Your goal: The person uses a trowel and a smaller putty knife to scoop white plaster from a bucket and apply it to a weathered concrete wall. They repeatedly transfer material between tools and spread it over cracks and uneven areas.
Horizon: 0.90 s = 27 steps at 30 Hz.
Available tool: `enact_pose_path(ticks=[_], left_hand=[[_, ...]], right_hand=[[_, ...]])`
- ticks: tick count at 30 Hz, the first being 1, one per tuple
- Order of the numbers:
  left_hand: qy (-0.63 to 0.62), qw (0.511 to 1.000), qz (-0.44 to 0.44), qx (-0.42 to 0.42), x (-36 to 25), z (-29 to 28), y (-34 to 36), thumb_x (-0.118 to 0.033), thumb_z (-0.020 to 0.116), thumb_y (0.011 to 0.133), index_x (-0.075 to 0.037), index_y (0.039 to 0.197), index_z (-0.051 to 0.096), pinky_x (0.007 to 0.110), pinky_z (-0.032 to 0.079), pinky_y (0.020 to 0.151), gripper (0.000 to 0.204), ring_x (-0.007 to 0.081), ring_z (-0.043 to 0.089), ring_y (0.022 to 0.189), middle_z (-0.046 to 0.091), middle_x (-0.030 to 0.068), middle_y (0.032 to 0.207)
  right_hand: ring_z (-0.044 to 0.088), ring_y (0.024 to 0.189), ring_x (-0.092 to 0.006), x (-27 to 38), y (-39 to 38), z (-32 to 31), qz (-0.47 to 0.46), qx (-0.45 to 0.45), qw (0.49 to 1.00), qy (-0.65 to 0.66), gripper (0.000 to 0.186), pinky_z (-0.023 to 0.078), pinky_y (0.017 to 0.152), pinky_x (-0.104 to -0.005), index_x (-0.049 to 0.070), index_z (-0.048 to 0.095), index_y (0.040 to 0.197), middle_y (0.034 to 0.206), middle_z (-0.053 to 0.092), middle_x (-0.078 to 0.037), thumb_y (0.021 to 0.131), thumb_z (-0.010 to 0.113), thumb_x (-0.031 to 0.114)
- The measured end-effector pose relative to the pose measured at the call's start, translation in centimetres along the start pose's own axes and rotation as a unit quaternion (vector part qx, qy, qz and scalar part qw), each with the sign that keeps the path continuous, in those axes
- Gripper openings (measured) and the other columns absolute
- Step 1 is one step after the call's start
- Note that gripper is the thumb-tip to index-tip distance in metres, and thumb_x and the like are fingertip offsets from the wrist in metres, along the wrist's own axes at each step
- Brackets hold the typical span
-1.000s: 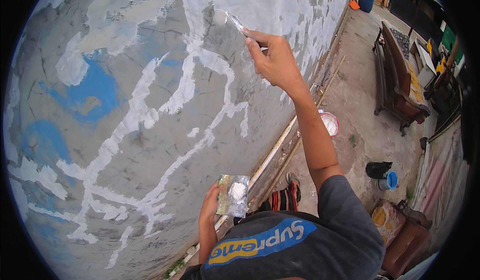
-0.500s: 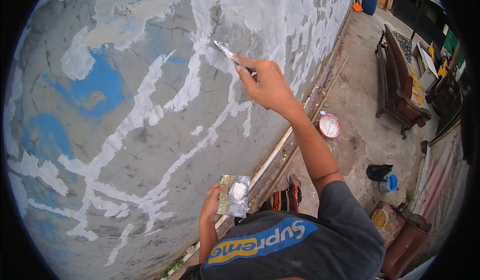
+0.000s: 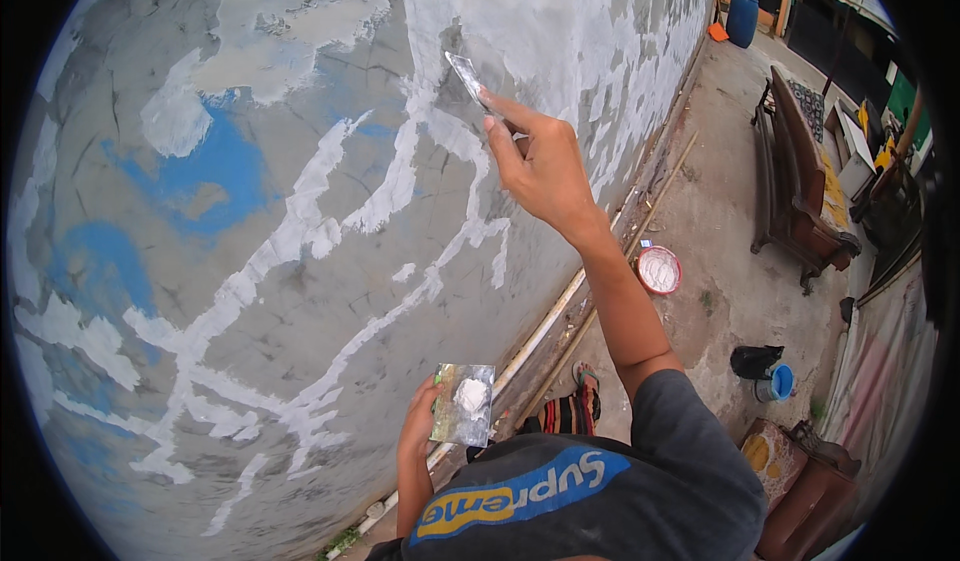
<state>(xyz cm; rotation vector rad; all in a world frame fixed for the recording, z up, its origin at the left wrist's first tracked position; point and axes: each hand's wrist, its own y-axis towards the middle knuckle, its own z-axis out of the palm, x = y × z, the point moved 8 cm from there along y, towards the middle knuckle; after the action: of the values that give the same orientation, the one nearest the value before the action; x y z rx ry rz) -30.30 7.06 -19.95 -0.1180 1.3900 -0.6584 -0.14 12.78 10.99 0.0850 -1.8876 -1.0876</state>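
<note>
My right hand (image 3: 545, 166) is closed round the handle of a putty knife (image 3: 468, 78). The knife's blade, smeared with white, lies at the grey wall (image 3: 300, 331) beside a band of white filler; whether its edge touches the wall I cannot tell. Lower down, my left hand (image 3: 419, 421) grips a flat rectangular board (image 3: 460, 429) by its left edge. A lump of white putty (image 3: 472, 395) sits on the board. White filler streaks (image 3: 245, 281) branch across the wall, with blue paint patches (image 3: 215, 176) on its left part.
A tub of white putty (image 3: 659, 270) stands on the concrete ground right of my arm. Farther right are a blue bucket (image 3: 776, 385), a black bag (image 3: 752, 362) and a wooden bench (image 3: 790, 176). A pole (image 3: 640, 221) lies along the wall's foot. A blue barrel (image 3: 742, 19) stands far off.
My right hand and the putty knife have moved slightly up and along the wall to the right. The left hand still holds the board, which sits a little lower in view.
</note>
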Motion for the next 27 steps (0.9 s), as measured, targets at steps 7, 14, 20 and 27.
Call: enact_pose_path(ticks=[7,14,20,27], left_hand=[[0.032,0.999,-0.007,-0.003,0.6,-0.6,0.0,-0.018,0.051,0.092,0.003,0.129,0.056,0.029,0.046,0.091,0.043,0.0181,0.060,0.105,0.063,0.0101,0.117],[-0.007,0.999,-0.013,0.048,0.6,0.3,0.6,-0.017,0.051,0.092,0.004,0.132,0.052,0.029,0.048,0.089,0.045,0.0176,0.060,0.106,0.063,0.0100,0.117],[0.012,1.000,-0.011,0.026,-0.4,1.7,0.2,-0.016,0.047,0.095,0.004,0.128,0.055,0.028,0.047,0.089,0.039,0.0167,0.061,0.103,0.064,0.0107,0.118],[-0.002,0.999,-0.009,0.037,0.1,1.4,0.1,-0.017,0.048,0.095,0.003,0.128,0.056,0.027,0.048,0.087,0.039,0.0156,0.061,0.099,0.064,0.0088,0.114]], right_hand=[[0.033,0.047,-0.0086,-0.3,2.0,3.8,-0.105,-0.129,0.986,0.003,0.037,0.032,0.046,-0.0296,-0.002,0.059,0.128,0.054,0.042,-0.006,0.091,0.060,0.004],[0.037,0.046,-0.0077,-1.1,-2.5,2.8,-0.031,0.028,0.999,-0.016,0.037,0.032,0.045,-0.0278,-0.002,0.059,0.129,0.055,0.046,-0.005,0.093,0.059,0.005],[0.047,0.044,-0.0081,0.5,3.8,-2.2,0.017,0.045,0.998,-0.043,0.035,0.038,0.041,-0.0261,0.001,0.061,0.128,0.060,0.052,-0.001,0.096,0.056,0.015],[0.039,0.038,-0.0120,1.1,5.1,-1.4,0.034,0.055,0.998,-0.014,0.035,0.035,0.039,-0.0326,-0.005,0.062,0.122,0.053,0.047,-0.005,0.092,0.053,0.010]])
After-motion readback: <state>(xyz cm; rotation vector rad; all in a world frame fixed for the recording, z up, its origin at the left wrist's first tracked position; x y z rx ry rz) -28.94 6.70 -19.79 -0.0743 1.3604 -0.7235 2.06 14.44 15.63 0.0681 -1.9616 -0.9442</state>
